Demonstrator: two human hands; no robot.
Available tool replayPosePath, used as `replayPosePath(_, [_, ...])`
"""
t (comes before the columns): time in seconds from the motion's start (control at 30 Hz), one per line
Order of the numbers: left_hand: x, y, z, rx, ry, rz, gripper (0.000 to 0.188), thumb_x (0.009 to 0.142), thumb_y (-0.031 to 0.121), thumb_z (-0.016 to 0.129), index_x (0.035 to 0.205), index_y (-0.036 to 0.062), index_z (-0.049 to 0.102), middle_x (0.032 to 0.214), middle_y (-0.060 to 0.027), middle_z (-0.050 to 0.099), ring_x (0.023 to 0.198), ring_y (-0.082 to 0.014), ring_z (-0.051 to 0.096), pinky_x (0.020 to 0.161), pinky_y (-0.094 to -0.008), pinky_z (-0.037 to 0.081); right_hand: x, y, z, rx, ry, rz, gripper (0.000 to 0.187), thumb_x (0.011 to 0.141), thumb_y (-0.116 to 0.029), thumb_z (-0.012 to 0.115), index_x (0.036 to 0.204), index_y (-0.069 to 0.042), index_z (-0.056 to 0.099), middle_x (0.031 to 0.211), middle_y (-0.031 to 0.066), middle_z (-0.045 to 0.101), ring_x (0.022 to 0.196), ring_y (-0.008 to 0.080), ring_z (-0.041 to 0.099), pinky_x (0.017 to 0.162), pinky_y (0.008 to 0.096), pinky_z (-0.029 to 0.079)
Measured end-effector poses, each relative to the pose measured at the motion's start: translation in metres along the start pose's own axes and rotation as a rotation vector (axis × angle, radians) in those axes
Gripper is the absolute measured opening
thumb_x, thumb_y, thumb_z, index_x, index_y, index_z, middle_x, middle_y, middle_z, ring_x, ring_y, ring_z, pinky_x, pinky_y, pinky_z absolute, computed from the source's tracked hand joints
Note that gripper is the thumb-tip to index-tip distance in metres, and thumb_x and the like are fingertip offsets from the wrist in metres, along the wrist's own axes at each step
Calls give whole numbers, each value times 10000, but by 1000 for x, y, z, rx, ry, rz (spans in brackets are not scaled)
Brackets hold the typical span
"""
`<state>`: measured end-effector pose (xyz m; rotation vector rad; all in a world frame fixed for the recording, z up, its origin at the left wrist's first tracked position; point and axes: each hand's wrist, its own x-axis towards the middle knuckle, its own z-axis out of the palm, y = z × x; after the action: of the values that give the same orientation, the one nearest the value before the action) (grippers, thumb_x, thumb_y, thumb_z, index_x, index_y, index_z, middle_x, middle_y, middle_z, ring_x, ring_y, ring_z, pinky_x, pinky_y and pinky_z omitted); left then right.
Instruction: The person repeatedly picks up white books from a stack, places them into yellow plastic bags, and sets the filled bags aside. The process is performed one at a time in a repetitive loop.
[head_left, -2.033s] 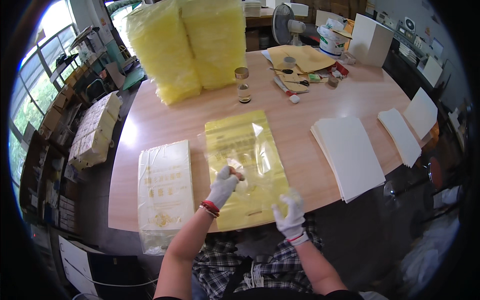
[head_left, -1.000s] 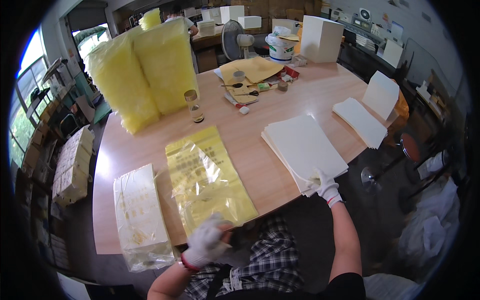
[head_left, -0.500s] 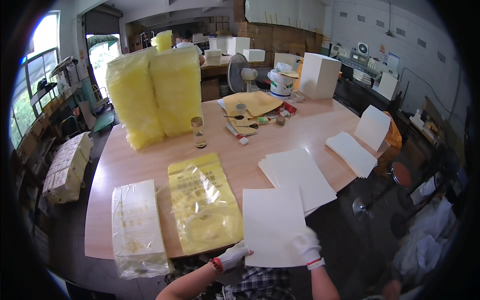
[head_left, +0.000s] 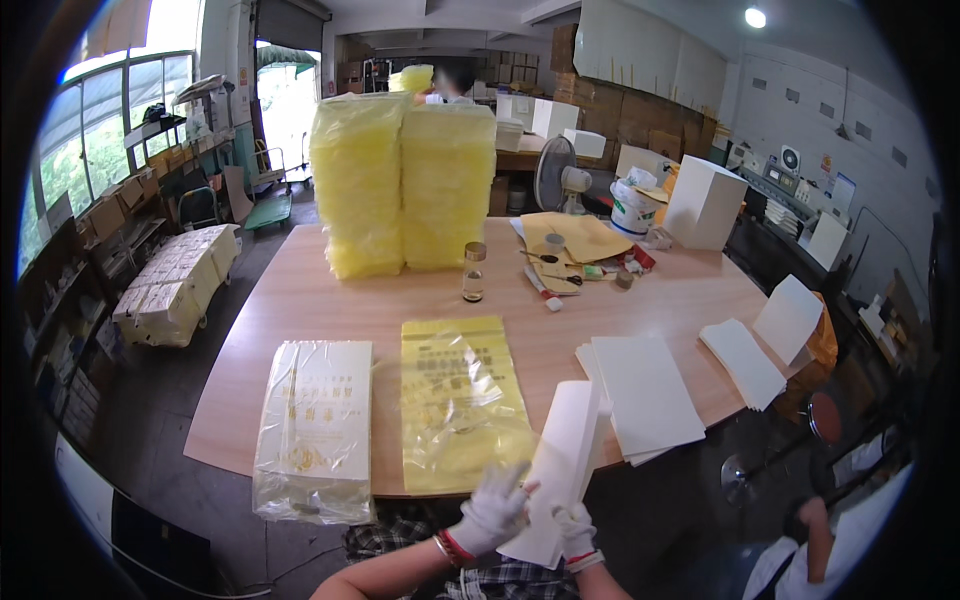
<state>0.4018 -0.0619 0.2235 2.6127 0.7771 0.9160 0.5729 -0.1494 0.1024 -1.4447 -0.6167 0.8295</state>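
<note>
A small stack of white paper sheets (head_left: pixel 562 445) stands tilted and bent at the table's near edge. My right hand (head_left: pixel 577 535), in a white glove with a red cuff, is closed on its lower right edge. Beside the sheets' left side, my gloved left hand (head_left: pixel 495 508) is slightly blurred, its fingers spread. To its left lies a yellow printed plastic bag (head_left: pixel 462 400), flat on the table. Further left, a clear printed bag (head_left: pixel 312 425) holds a white stack and overhangs the near edge. More white sheets (head_left: pixel 650 395) lie just right of the bent ones.
Tall stacks of yellow bags (head_left: pixel 400 190) rise at the back of the table (head_left: pixel 330 300), with a glass jar (head_left: pixel 473 275) before them. Brown paper, scissors and a white bucket (head_left: pixel 632 212) sit behind. A fan (head_left: pixel 560 175) stands beyond. At the lower right, another person's arm (head_left: pixel 815 540) shows.
The sheets, flat and facing up before, are now turned and bent upright. My left hand has left their lower left corner, fingers spread. The view has swung left, and a person appears lower right.
</note>
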Motion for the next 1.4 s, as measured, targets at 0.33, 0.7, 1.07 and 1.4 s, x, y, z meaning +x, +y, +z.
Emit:
replayPosePath(0.33, [100,-87,-58,-313,-127,-691,373,706,174,578,1061,61,577,917,-207,613,893,-363,585,784,-414,465,-24,-132,-43,-1135,-315,-751,247,741,-172,581,978,-117,623,983,113,623,799,307,621,651,392,508])
replayPosePath(0.7, [20,-33,-10,-203,-454,-488,441,781,289,571,1187,134,497,932,-135,600,938,-295,577,760,-421,471,30,-54,-5,-823,-185,-16,851,587,-486,787,1183,9,435,1105,199,531,953,345,569,830,385,452])
replayPosePath(1.07, [-79,-158,44,-812,379,-1015,318,767,5,556,1078,59,519,1015,-129,535,836,-236,543,723,-315,492,96,-43,51,-1325,-303,-42,736,772,-97,494,1401,-144,115,940,236,606,806,402,592,696,492,445])
replayPosePath(1.4, [-141,-61,-36,-230,-191,-767,194,711,3,559,851,23,426,849,-144,504,739,-294,514,638,-361,444,-34,-41,-6,-833,-466,-67,739,759,-97,539,1395,-83,162,996,252,593,780,419,586,637,480,459])
